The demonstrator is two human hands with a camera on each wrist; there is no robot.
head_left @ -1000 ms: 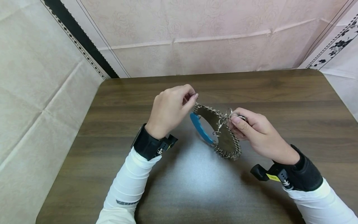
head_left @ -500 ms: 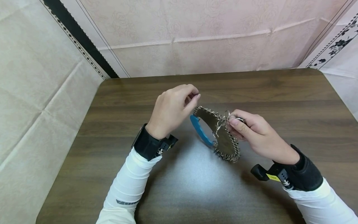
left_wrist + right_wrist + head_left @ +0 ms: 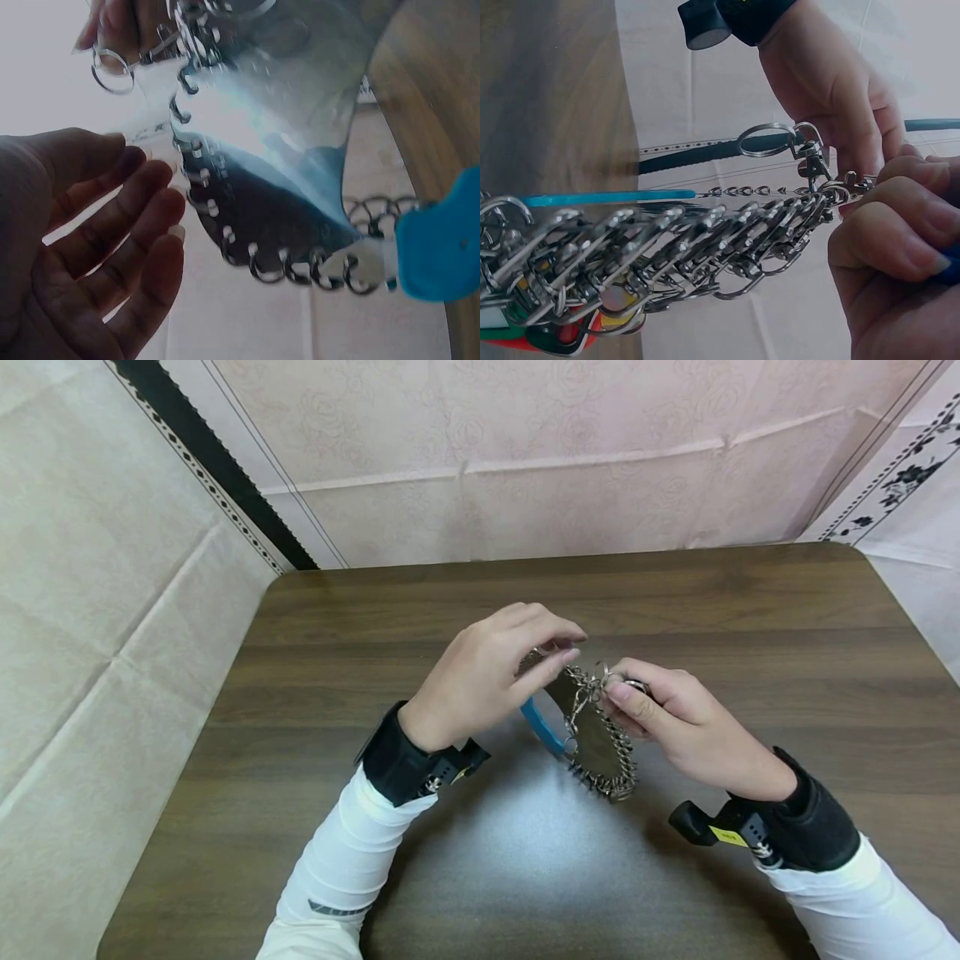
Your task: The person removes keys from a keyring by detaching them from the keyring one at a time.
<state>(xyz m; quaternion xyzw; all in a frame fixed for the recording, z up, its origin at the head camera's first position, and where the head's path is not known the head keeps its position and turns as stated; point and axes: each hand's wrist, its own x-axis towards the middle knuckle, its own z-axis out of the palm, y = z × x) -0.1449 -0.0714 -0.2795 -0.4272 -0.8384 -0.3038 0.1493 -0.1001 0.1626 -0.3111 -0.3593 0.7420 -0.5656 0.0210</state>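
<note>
A clear, shiny plastic piece with a curved blue part is held over the table. Metal swivel clasps with rings line its edge in a dense row. In the head view, my right hand pinches a metal clasp at the near end of this edge, with a ring standing up beside the thumb. My left hand hovers over the far left part of the plastic piece, partly covering it. In the left wrist view, its fingers are loosely bent beside the clasps, with nothing between them.
Red, green and yellow coloured shapes show behind the clasps at the lower left of the right wrist view. Pale patterned cloth hangs behind the table's far edge and along its sides.
My left hand has moved right and slightly nearer, its fingers spreading over the plastic piece. My right hand has shifted slightly left, with the plastic piece tilting a little downward.
</note>
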